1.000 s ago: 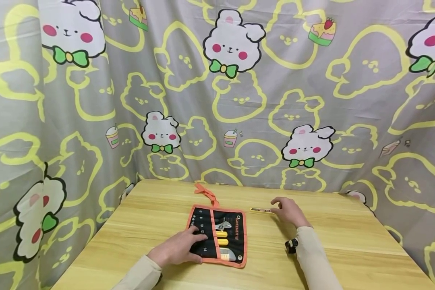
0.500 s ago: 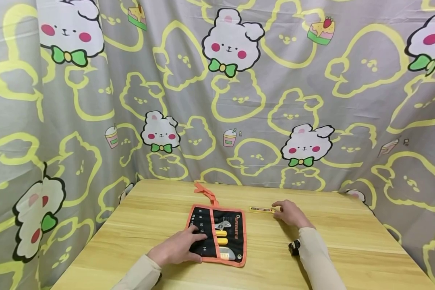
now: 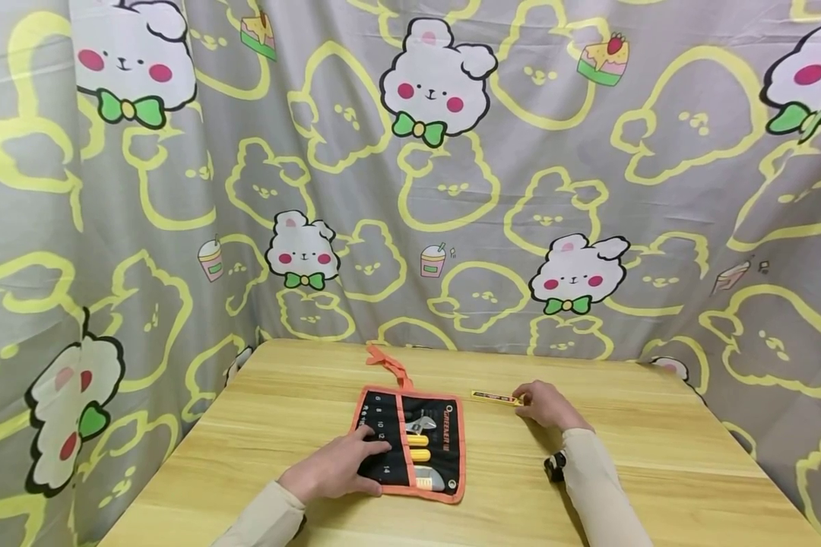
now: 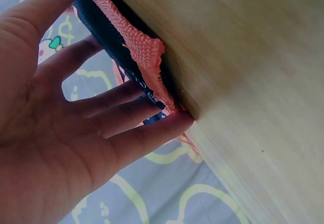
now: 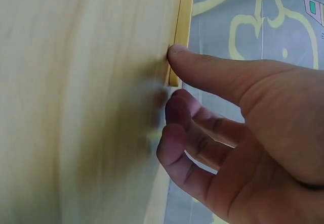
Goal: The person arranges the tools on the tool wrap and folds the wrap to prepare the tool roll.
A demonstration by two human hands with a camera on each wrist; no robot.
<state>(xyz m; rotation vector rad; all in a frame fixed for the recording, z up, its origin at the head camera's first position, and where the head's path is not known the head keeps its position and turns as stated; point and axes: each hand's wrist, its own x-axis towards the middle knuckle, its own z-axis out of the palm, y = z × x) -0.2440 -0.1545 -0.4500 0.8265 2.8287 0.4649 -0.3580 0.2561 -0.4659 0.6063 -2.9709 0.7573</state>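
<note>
My left hand [image 3: 335, 465] rests with spread fingers on the left part of a black tool pouch [image 3: 454, 471] with orange edging. In the left wrist view, the fingers [image 4: 147, 138] lie against the pouch's orange binding [image 4: 144, 49]. An adjustable wrench [image 3: 420, 425], two yellow handles [image 3: 420, 455] and a utility knife [image 3: 427, 479] show from the pouch's pockets. Right of the pouch, my right hand [image 3: 547, 405] pinches the right end of a slim yellow bar [image 3: 492, 397] with a dark label. The right wrist view has the thumb on the bar [image 5: 183, 21], other fingers curled below its end.
An orange tie strap [image 3: 390, 365] trails from the pouch's top edge toward the back. The wooden table [image 3: 657, 456] reaches to a grey curtain [image 3: 383, 182] printed with cartoon animals, which hangs behind it and at the left.
My right hand has drawn in at the bar's right end, its fingers lower and closer together. The bar has turned slightly. My left hand and the pouch have stayed in place.
</note>
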